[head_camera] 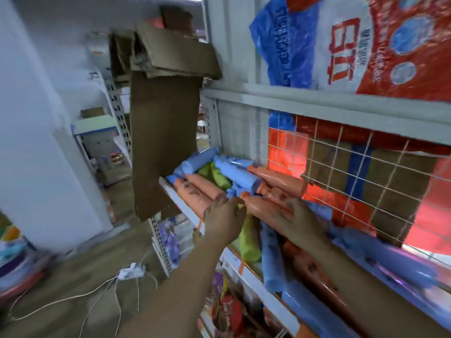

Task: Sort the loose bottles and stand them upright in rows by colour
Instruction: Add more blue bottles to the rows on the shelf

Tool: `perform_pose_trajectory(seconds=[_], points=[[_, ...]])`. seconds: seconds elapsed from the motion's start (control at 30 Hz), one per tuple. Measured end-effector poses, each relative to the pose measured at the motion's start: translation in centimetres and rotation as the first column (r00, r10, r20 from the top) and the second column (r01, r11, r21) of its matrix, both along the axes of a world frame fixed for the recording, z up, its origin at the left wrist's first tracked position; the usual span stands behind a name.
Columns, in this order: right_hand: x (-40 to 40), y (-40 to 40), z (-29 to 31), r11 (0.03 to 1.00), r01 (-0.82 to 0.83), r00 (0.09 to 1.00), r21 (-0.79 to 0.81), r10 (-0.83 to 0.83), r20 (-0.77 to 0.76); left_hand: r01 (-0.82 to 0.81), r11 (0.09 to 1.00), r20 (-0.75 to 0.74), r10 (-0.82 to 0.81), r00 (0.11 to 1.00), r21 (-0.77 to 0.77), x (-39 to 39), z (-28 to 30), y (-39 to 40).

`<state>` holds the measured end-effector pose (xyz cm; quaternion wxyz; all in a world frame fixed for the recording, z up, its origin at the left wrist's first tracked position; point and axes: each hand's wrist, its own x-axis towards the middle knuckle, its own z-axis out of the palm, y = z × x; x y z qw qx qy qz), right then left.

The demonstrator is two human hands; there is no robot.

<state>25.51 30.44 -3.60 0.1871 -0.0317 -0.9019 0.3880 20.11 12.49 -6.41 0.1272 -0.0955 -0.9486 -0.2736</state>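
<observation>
Several bottles lie loose on their sides in a heap on a shelf (181,206): orange bottles (195,191), blue bottles (238,175) and green bottles (219,178). None stands upright. My left hand (223,222) reaches into the heap, fingers curled over a green bottle (249,240) and against an orange one. My right hand (296,219) rests palm down on an orange bottle (262,206), fingers spread. Motion blur hides whether either hand has a firm grip.
A brown cardboard sheet (163,142) hangs at the shelf's left end. A wire grid (353,172) backs the shelf, with red packaging behind. A red and blue sack (366,45) sits on the shelf above. Cables and a power strip (131,270) lie on the floor.
</observation>
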Motion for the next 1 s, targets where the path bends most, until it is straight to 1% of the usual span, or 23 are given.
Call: perform_pose_trajectory(seconds=[0.07, 0.17, 0.3, 0.5, 0.53, 0.57, 0.63, 0.67, 0.7, 0.73, 0.8, 0.93, 0.97, 1.0], points=[[-3.1, -1.8, -0.1, 1.000, -0.018, 1.000, -0.006, 0.018, 0.017, 0.001, 1.000, 0.031, -0.001, 1.000, 0.005, -2.3, -0.1, -1.6], [-8.3, -4.1, -0.7, 0.999, 0.043, 0.997, -0.013, -0.043, 0.059, -0.045, 0.999, 0.023, 0.045, 0.999, 0.022, -6.3, -0.2, -3.7], [-15.2, -6.3, -1.4, 0.996, -0.041, 0.997, -0.080, 0.046, 0.057, -0.069, 0.998, 0.081, 0.070, 0.994, -0.007, -11.6, 0.2, -5.8], [-22.8, -8.9, -0.5, 0.997, -0.075, 0.991, -0.020, 0.077, 0.111, -0.057, 0.998, 0.091, 0.058, 0.994, -0.018, -19.8, 2.1, -7.6], [-23.8, -9.1, -0.6, 0.997, -0.075, 0.992, 0.033, 0.071, 0.103, -0.045, 0.999, 0.084, 0.047, 0.995, -0.026, -21.0, 2.4, -7.8], [-24.7, -9.3, -0.7, 0.988, -0.075, 0.994, 0.132, 0.064, 0.086, -0.026, 0.999, 0.070, 0.028, 0.997, -0.039, -22.2, 2.5, -8.0], [-26.5, -9.4, -1.5, 0.934, -0.106, 0.993, 0.341, 0.080, 0.090, 0.012, 0.998, 0.082, -0.007, 0.997, -0.063, -24.7, 2.4, -8.3], [-27.4, -9.5, -2.0, 0.906, -0.119, 0.990, 0.407, 0.074, 0.124, 0.022, 0.997, 0.097, -0.015, 0.995, -0.070, -26.0, 2.3, -8.4], [-28.2, -9.7, -2.3, 0.887, -0.123, 0.984, 0.445, 0.050, 0.170, 0.032, 0.997, 0.114, -0.024, 0.993, -0.071, -27.3, 2.2, -8.5], [-29.0, -9.8, -2.6, 0.874, -0.109, 0.983, 0.473, 0.023, 0.184, 0.044, 0.996, 0.131, -0.034, 0.991, -0.073, -28.4, 2.2, -8.5], [-30.1, -10.2, -3.4, 0.848, -0.081, 0.985, 0.524, -0.011, 0.172, 0.088, 0.990, 0.159, -0.069, 0.985, -0.112, -30.9, 1.6, -8.7], [-31.3, -10.8, -4.6, 0.807, 0.042, 0.982, 0.589, -0.143, 0.126, 0.166, 0.976, 0.214, -0.133, 0.968, -0.142, -34.7, 0.3, -9.8], [-31.4, -11.1, -4.5, 0.798, 0.059, 0.978, 0.599, -0.167, 0.127, 0.179, 0.972, 0.229, -0.142, 0.963, -0.151, -35.6, 0.1, -10.1], [-31.5, -11.2, -4.5, 0.794, 0.067, 0.974, 0.604, -0.184, 0.134, 0.153, 0.980, 0.250, -0.119, 0.961, -0.124, -36.4, 0.0, -10.2]])
